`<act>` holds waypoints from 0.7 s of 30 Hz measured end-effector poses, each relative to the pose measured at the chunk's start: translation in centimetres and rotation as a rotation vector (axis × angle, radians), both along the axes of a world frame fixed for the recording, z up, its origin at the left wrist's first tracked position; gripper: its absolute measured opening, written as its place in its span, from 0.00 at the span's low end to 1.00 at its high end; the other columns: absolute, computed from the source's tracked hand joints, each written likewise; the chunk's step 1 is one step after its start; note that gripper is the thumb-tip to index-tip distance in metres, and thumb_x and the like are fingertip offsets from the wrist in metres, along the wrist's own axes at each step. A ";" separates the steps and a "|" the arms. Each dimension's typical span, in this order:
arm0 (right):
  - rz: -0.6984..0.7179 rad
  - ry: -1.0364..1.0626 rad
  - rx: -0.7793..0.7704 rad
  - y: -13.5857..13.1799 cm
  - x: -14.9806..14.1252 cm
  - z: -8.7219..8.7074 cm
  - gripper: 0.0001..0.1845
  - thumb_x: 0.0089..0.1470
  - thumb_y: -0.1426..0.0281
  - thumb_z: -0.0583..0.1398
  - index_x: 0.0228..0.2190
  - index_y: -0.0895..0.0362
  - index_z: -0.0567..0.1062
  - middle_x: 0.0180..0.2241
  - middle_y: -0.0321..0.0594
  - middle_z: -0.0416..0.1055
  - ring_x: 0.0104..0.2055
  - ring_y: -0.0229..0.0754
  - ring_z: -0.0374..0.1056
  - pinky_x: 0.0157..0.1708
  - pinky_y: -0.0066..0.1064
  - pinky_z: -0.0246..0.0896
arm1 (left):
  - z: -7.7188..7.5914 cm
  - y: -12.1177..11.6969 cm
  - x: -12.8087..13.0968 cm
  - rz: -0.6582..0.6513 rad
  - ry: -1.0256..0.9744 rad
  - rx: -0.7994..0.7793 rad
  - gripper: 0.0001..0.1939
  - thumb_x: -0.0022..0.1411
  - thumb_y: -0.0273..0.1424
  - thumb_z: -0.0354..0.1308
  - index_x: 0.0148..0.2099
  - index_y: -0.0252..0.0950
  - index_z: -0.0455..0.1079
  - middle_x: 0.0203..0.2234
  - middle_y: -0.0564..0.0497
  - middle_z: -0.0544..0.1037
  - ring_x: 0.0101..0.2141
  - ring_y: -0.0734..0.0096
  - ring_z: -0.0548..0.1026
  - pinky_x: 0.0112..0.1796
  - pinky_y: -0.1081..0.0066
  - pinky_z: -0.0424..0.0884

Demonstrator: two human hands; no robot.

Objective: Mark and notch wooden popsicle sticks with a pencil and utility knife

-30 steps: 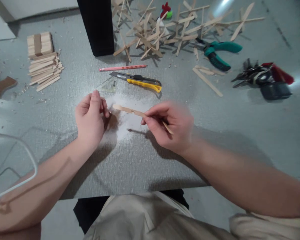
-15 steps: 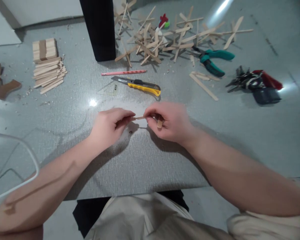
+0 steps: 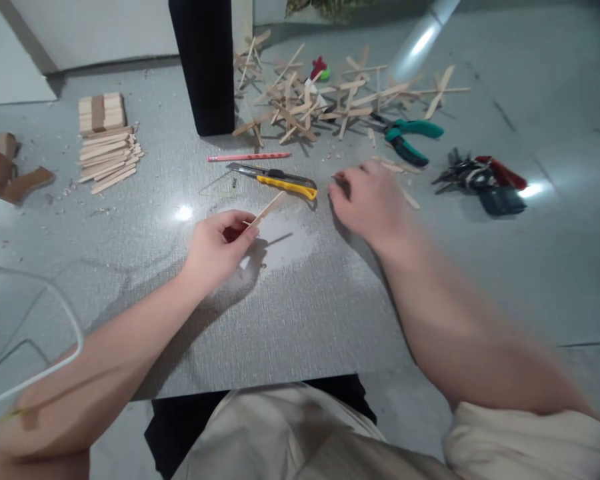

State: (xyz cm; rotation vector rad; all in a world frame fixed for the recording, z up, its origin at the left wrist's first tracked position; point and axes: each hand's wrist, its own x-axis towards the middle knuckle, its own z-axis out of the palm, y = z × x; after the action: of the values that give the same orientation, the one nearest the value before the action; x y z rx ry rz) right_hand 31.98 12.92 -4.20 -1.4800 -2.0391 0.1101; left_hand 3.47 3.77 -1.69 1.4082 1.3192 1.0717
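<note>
Between the thumb and fingers of my left hand [image 3: 220, 243] is a wooden craft stick [image 3: 269, 208], tilted up to the right above the table. My right hand [image 3: 373, 203] is apart from it, fingers curled low beside several loose craft sticks [image 3: 411, 199]. Motion blurs this hand, and whether anything is in it cannot be made out. Just beyond the held stick lies a yellow utility knife [image 3: 287, 187] with its blade out. Behind the knife is a pink pencil [image 3: 250, 157]. Teal-handled pliers [image 3: 410, 137] rest beyond my right hand.
Crossed-stick pieces [image 3: 300, 110] are heaped at the back, near a black upright block [image 3: 205, 73]. Bundled and loose sticks [image 3: 109, 157] lie at left, by brown paper scraps [image 3: 25, 180]. Keys [image 3: 480, 177] sit at right. A white cable [image 3: 65, 307] crosses the left side.
My right hand has let go of the stick and moved right and away from me. The stick stays in my left hand, now pointing up to the right. The view has shifted slightly.
</note>
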 end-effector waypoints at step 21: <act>0.091 0.495 0.136 -3.3 -3.6 1.1 0.13 0.71 0.58 0.53 0.52 0.48 0.68 0.44 0.45 0.74 0.41 0.49 0.73 0.37 0.41 0.69 | -0.3 0.2 -0.2 0.053 0.040 0.066 0.11 0.69 0.40 0.62 0.36 0.42 0.79 0.21 0.53 0.75 0.21 0.72 0.68 0.22 0.69 0.61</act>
State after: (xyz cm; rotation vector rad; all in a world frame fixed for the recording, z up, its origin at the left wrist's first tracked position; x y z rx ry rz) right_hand 28.42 9.65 -3.08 -1.1388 -1.6729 0.3332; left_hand 3.30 4.00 -2.04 1.4575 1.3670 1.1366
